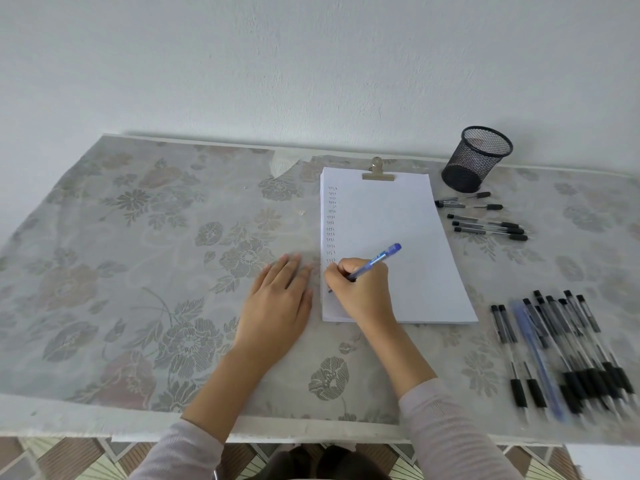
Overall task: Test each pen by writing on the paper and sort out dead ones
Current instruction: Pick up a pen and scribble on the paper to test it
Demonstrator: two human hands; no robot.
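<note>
Our right fingers (348,269) were curled tight round the blue pen (379,258), pinching it low on its barrel while its top end slanted up and away to their right. Just below and left of those fingers its tip touched the paper (398,216), and from them a column of small marks (331,223) ran away up the sheet's left margin. Our left fingers (294,270) lay straight and together, flat on the flowered cloth (138,237), holding nothing. Their tips were just left of the paper's edge, close beside the writing fingers. Far beyond both sets of fingers a metal clip (378,173) pinned the top of the sheets. Well to the right of the writing fingers, nearer us, lay a heap of pens (561,341), black with a blue one among them. Beyond and to the right of the fingers we saw a few black pens (485,221) side by side past the paper's edge, and behind those stood a black mesh cup (476,159).
</note>
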